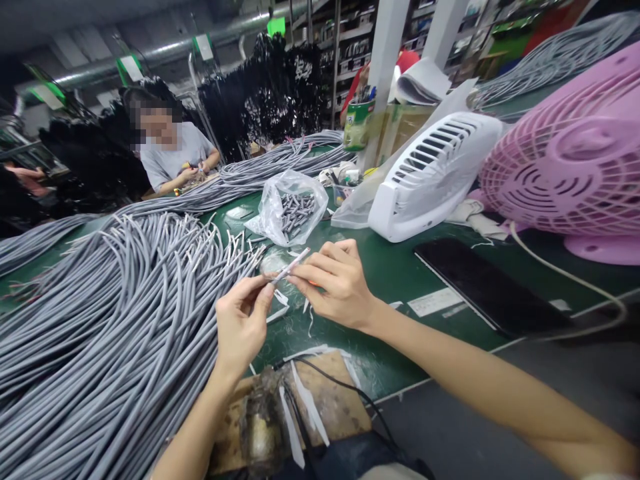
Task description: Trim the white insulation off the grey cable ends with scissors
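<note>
Between my two hands is a thin cable end [299, 259], its pale tip pointing up and to the right. My left hand [243, 327] pinches the cable between thumb and forefinger from the left. From the right, the fingers of my right hand [337, 283] close on it just below the tip; the exact contact is partly hidden. Left of my hands lies a large bundle of grey cables [125, 300], many with stripped white ends. Just beyond my hands sits a clear plastic bag [295, 207] holding short grey pieces.
A white fan [435, 177] and a pink fan [565, 160] stand on the right. Nearer are a black phone [485, 287] and white paper strips on the green table [400, 353]. A wooden board [335, 390] with a cord is close to me. A co-worker [173, 150] sits across.
</note>
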Demonstrator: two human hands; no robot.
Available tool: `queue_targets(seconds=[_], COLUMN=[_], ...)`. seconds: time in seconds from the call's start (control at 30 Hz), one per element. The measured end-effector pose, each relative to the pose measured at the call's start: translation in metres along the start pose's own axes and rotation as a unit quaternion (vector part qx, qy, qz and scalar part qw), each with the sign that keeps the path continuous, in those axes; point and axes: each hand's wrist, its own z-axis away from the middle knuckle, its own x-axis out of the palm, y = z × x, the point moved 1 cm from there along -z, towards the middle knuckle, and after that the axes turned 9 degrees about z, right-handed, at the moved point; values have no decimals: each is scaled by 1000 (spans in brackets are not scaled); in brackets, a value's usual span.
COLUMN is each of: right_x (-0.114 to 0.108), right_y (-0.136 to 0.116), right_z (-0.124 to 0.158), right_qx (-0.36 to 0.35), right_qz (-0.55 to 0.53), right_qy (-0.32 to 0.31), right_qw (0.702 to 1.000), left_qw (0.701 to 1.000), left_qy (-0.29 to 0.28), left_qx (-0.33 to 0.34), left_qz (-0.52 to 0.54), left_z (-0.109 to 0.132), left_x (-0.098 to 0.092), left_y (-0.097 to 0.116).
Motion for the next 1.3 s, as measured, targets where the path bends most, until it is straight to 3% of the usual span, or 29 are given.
queue_targets(seconds=[0.33,0.47,0.57,0.67,0.8,0.83,0.87,0.93,1.03,1.1,1.2,1.3], right_x=[-2,1,5,11,21,21,21,18,10,5,-3,-9], right_y=[-1,3,6,7,4,3,2,0,-2,-5,-11,-19], right_z=[2,3,3,5,9,10,10,8,5,3,1,-1], right_qx=[-24,-10,30,99,200,211,215,194,110,62,33,4], right_qz=[19,-46,-142,-276,-456,-470,-467,-433,-376,-359,-371,-432], right_qy=[4,-6,-16,-63,-186,-201,-202,-171,-102,-79,-75,-83], right_qw=[1000,999,989,954,847,833,834,864,914,928,925,898], left_qw=[999,995,977,960,953,956,960,970,980,985,988,980], left_qy=[-5,-36,-64,-79,-84,-80,-73,-47,-10,8,49,130], left_qx=[17,-80,-152,-190,-203,-199,-194,-179,-159,-145,-127,-135], left_qz=[-44,43,138,192,211,202,189,159,118,96,69,72], left_z=[2,-1,-5,-8,-9,-9,-8,-7,-5,-5,-10,-18], left_x=[-2,-3,-3,-3,-2,-2,-1,0,3,4,-2,-11], left_y=[-5,-2,3,4,3,2,2,2,0,-3,-12,-22])
